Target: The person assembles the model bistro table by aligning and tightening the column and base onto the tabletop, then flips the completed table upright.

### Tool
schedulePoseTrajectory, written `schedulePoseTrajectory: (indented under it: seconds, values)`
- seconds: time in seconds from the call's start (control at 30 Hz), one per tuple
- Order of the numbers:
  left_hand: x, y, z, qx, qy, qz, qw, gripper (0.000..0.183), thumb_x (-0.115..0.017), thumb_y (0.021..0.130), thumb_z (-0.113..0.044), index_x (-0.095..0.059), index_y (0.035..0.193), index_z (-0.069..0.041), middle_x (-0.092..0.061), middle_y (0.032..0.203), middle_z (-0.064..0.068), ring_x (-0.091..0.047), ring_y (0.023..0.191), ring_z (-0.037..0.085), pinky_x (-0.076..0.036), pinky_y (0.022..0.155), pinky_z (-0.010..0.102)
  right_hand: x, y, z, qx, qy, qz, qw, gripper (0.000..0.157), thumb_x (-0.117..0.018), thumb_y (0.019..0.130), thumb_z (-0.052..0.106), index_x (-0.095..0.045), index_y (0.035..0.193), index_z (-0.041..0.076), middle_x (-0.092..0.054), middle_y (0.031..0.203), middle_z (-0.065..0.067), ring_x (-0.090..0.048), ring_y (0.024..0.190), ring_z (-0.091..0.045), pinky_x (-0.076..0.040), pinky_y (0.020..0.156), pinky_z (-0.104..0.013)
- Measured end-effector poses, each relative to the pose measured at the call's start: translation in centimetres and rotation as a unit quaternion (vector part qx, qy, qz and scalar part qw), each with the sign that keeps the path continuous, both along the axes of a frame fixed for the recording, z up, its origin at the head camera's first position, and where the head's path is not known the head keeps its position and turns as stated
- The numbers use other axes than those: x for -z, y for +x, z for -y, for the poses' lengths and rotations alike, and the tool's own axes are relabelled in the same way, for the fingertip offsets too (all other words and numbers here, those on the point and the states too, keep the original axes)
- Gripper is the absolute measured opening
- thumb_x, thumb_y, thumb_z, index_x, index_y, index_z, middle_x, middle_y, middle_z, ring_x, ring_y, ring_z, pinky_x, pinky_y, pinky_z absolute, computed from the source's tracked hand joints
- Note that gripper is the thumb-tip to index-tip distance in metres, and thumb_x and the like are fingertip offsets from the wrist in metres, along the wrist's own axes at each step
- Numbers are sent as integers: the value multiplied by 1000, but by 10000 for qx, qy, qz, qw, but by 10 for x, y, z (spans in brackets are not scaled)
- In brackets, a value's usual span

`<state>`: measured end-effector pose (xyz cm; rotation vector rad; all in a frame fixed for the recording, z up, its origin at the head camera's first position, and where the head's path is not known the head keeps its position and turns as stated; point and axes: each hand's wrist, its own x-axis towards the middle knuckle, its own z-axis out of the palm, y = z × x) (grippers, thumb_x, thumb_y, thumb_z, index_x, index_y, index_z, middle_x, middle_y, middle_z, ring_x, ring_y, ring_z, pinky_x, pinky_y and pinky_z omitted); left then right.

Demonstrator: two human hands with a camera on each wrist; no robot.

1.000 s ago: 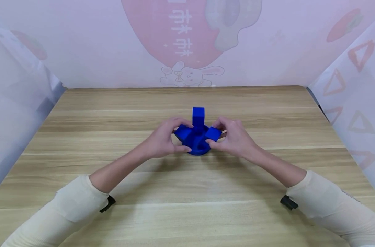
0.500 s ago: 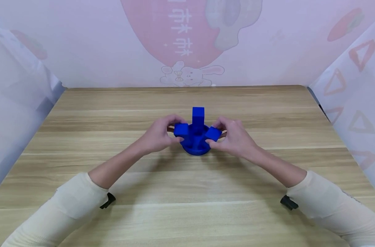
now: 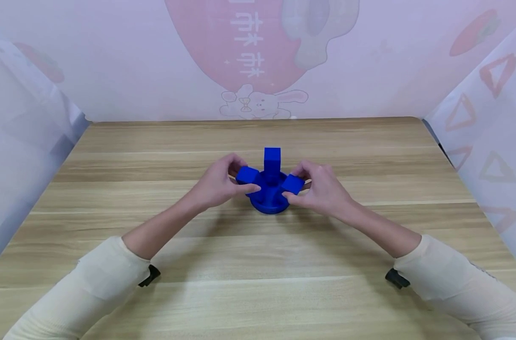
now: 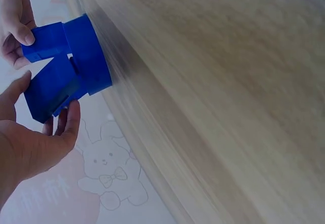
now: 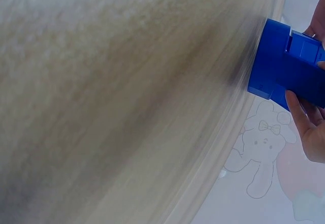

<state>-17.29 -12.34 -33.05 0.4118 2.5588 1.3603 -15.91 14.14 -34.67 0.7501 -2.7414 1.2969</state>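
A round blue base point(image 3: 270, 203) stands mid-table with three blue block arms rising out of it. The back arm point(image 3: 272, 160) stands upright and untouched. My left hand point(image 3: 224, 185) pinches the left arm point(image 3: 247, 175) between thumb and fingers. On the other side my right hand point(image 3: 321, 188) pinches the right arm point(image 3: 293, 183) the same way. In the left wrist view the base point(image 4: 90, 54) and the left arm point(image 4: 51, 89) show beside my left hand point(image 4: 30, 142). The right wrist view catches the base point(image 5: 271, 64) with my right hand's fingers point(image 5: 304, 117) on a block.
The wooden table point(image 3: 258, 264) is walled in by pale printed sheets: a back panel with a rabbit drawing point(image 3: 258, 105) and side panels left and right. Cream sleeves and black wrist straps point(image 3: 149, 276) lie near the front edge.
My left hand has shifted its hold on the left arm, which has tipped outward and up. The right hand and the back arm have stayed put.
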Motion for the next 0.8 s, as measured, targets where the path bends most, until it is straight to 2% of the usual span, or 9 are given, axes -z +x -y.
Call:
schedulePoseTrajectory:
  seconds: [0.1, 0.17, 0.33, 0.43, 0.5, 0.6, 0.7, 0.8]
  values:
    - [0, 0, -2, -153, 80, 62, 9998, 51, -87, 84, -13, -59, 123, 3, -67, 114, 17, -66, 103, 30, -59, 90, 39, -1, 1, 0, 22, 27, 12, 10000, 33, -88, 80, 10, -65, 102, -2, -75, 96, -15, -75, 87, -29, -64, 78, -47]
    - [0, -1, -4, -112, 231, 136, 9996, 48, -85, 85, -7, -60, 125, 4, -68, 116, 18, -68, 104, 30, -59, 91, 39, -1, 1, 0, 33, 42, 24, 10000, 33, -88, 80, 11, -65, 102, -2, -75, 96, -15, -75, 87, -29, -64, 78, -47]
    - [0, -6, -5, 419, 642, 303, 9966, 45, -72, 89, 7, -61, 132, 6, -69, 124, 20, -66, 114, 33, -57, 98, 42, -1, 1, 0, 42, 40, 81, 10000, 34, -88, 81, 11, -65, 102, -1, -74, 97, -15, -75, 87, -29, -64, 78, -47]
    - [1, -8, -5, 575, 597, 314, 9961, 50, -71, 91, 4, -58, 139, 5, -67, 128, 19, -63, 118, 33, -55, 101, 43, -2, 1, 1, 39, 42, 107, 9999, 34, -88, 81, 12, -65, 102, -2, -74, 97, -15, -75, 87, -29, -63, 79, -48]
    - [1, -8, -6, 472, 417, 208, 9978, 55, -75, 91, -3, -56, 142, 4, -67, 126, 19, -63, 116, 33, -55, 101, 44, -2, 1, 1, 45, 62, 111, 9999, 34, -88, 81, 12, -65, 103, -1, -75, 97, -15, -75, 88, -29, -63, 79, -48]
    - [2, -5, -9, 121, 32, -97, 9999, 64, -84, 87, -17, -54, 140, 3, -66, 120, 18, -63, 111, 31, -56, 97, 43, -2, 0, 1, 57, 86, 125, 9999, 34, -88, 81, 12, -65, 103, -1, -75, 98, -15, -74, 88, -29, -63, 79, -47]
    - [2, -2, -15, -190, -349, -459, 9982, 64, -89, 83, -29, -55, 128, 1, -65, 112, 15, -63, 103, 29, -56, 89, 41, -2, 1, 1, 66, 81, 123, 9999, 34, -87, 81, 12, -65, 102, -1, -75, 97, -14, -74, 88, -29, -63, 79, -47]
    - [4, -1, -20, -319, -714, -701, 9945, 58, -88, 84, -34, -55, 117, -2, -63, 104, 13, -60, 96, 28, -54, 81, 38, -2, 1, 1, 58, 45, 103, 9999, 33, -87, 81, 11, -65, 102, -1, -74, 96, -14, -74, 87, -29, -63, 79, -47]
